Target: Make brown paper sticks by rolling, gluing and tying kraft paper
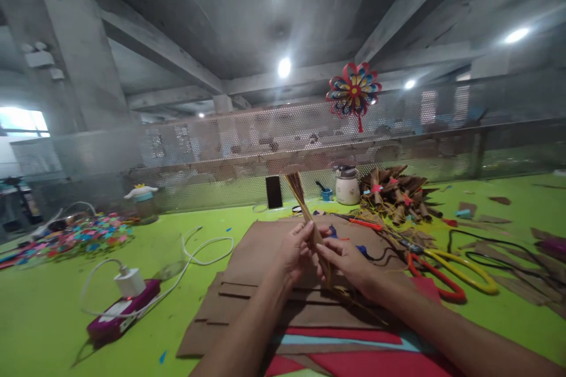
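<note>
Bundle of brown paper, slim, yellow-edged, splayed at the top (305,212): one, centre of the frame, leaning left, gathered to shape, no star visible on it. Your left hand (297,247): fingers closed around its middle. Your right hand (340,256): thumb and fingers pinched on it, lower down. Heap of brown paper cones with pinkish-red stars (391,191): right of centre, seemingly further along than your piece; count unclear. Stack of flat brown paper sheets (260,241): lower centre, apparently unworked. Loose multicoloured stars (97,235): left of frame, on your lime-green worktop (48,300), unattached.
</note>
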A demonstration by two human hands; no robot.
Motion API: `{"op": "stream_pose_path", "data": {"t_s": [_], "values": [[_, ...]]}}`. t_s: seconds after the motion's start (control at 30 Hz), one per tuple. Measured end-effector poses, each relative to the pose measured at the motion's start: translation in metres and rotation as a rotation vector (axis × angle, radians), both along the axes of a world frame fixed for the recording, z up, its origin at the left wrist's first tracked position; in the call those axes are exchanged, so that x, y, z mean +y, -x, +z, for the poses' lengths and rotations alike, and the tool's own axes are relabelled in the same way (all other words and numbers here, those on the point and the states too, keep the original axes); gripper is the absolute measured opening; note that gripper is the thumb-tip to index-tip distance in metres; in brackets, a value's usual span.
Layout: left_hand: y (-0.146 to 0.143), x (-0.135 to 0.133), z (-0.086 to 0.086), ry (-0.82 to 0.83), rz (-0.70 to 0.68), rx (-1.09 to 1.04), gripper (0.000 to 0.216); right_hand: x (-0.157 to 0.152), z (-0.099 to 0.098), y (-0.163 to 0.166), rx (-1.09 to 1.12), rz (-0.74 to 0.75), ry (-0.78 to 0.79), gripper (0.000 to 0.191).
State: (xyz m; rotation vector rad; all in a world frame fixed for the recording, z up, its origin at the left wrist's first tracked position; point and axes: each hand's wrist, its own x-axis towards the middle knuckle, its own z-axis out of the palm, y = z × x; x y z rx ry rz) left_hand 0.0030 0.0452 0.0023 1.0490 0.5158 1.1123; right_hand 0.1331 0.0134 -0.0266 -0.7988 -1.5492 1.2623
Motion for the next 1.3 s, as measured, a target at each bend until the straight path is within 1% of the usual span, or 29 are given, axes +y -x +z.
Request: {"op": "stream_pose_path", "data": {"t_s": [0.07,0.17,0.2,0.37,0.47,0.57,0.7,0.77,0.8,0.9,0.97,1.0,1.1,1.2,1.3], "values": [[-0.001,0.002,-0.003,0.005,-0.010,-0.015,0.025,0.001,-0.001,0.000,-0.018,-0.012,-0.050,0.041],[-0.001,0.005,-0.007,0.013,-0.002,-0.050,0.024,0.003,-0.002,0.001,-0.063,-0.087,-0.196,0.037],[-0.001,0.006,-0.008,0.012,0.001,-0.057,0.024,0.004,-0.003,0.001,-0.078,-0.108,-0.223,0.035],[-0.001,0.010,-0.011,-0.020,0.005,-0.060,0.025,0.005,-0.008,0.000,-0.103,-0.144,-0.169,0.034],[-0.003,0.009,-0.011,0.018,-0.027,-0.070,0.028,0.006,-0.009,-0.002,-0.096,-0.193,-0.156,0.033],[-0.006,0.006,-0.012,0.066,-0.045,-0.080,0.030,0.006,-0.006,-0.004,-0.090,-0.231,-0.150,0.034],[-0.010,0.005,-0.014,0.036,-0.060,-0.053,0.026,0.003,0.004,-0.003,-0.048,-0.282,-0.144,0.037],[-0.009,0.005,-0.011,0.016,-0.040,-0.039,0.026,0.000,0.007,-0.001,0.008,-0.264,-0.085,0.039],[-0.008,0.005,-0.009,0.007,-0.024,-0.035,0.026,-0.001,0.007,0.000,0.044,-0.230,-0.041,0.040],[-0.004,0.003,-0.002,-0.023,0.017,-0.054,0.026,-0.005,0.002,0.004,0.099,-0.065,0.090,0.043],[-0.002,0.002,0.003,-0.037,0.017,-0.075,0.025,-0.006,-0.003,0.007,0.093,0.030,0.146,0.043],[-0.001,0.001,0.004,-0.040,0.013,-0.081,0.024,-0.007,-0.005,0.008,0.085,0.054,0.160,0.043],[-0.001,0.000,0.008,-0.049,0.038,-0.112,0.021,-0.011,-0.009,0.012,-0.001,0.029,0.133,0.043],[0.000,0.001,0.010,-0.060,0.089,-0.152,0.018,-0.017,-0.008,0.015,-0.129,-0.030,0.050,0.045],[0.000,0.003,0.010,-0.039,0.081,-0.159,0.016,-0.021,-0.006,0.016,-0.163,-0.061,-0.045,0.048]]}}
